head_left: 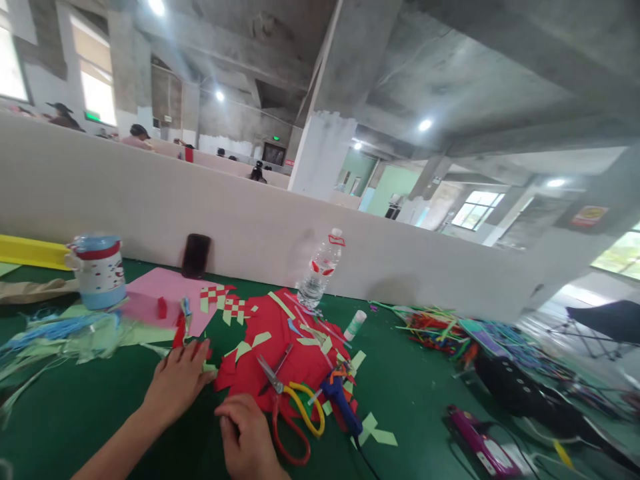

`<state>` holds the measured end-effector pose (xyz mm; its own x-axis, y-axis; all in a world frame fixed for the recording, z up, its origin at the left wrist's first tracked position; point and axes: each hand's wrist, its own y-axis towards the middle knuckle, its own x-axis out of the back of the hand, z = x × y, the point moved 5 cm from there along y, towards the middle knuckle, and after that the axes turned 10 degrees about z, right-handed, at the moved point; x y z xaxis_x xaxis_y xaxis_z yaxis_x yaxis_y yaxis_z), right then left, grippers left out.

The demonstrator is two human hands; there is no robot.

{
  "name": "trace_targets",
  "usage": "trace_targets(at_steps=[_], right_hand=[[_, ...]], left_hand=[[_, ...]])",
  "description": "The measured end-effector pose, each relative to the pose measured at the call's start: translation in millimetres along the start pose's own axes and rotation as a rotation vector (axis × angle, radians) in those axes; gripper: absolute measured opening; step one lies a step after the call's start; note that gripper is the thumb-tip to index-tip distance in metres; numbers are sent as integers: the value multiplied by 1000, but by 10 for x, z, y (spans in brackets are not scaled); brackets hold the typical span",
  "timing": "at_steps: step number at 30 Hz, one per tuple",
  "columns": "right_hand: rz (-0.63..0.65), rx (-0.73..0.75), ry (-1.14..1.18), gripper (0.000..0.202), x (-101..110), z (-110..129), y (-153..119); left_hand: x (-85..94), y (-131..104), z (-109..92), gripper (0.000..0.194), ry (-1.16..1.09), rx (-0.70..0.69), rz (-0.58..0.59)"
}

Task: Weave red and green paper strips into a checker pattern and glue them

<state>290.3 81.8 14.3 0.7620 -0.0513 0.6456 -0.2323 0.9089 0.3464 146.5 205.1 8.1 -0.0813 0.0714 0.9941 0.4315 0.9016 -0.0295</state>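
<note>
The worktop (415, 380) is dark green, strewn with paper scraps and strips, and backed by a pale partition (240, 203). Red paper (265, 317) lies on it in front of the bottle (320, 270), with scissors (280, 387) on top and a glue gun (342, 405) at its right edge. The left hand (183, 370) is palm down at the paper's left, fingers loosely spread; the right hand (245, 430) is curled beside the scissors, and whether it grips anything cannot be told. A cup (101, 273) and phone (196, 255) stand near the partition. Beyond are people, a part-painted column (327, 147), bare concrete ceiling and lit lamps.
</note>
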Motion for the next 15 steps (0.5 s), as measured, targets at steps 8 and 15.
trace_targets(at_steps=[8, 15], right_hand=[[226, -414, -288, 56, 793, -193, 439], [410, -482, -339, 79, 629, -447, 1060]], left_hand=[[-42, 40, -100, 43, -129, -90, 47], [-35, 74, -16, 38, -449, -101, 7]])
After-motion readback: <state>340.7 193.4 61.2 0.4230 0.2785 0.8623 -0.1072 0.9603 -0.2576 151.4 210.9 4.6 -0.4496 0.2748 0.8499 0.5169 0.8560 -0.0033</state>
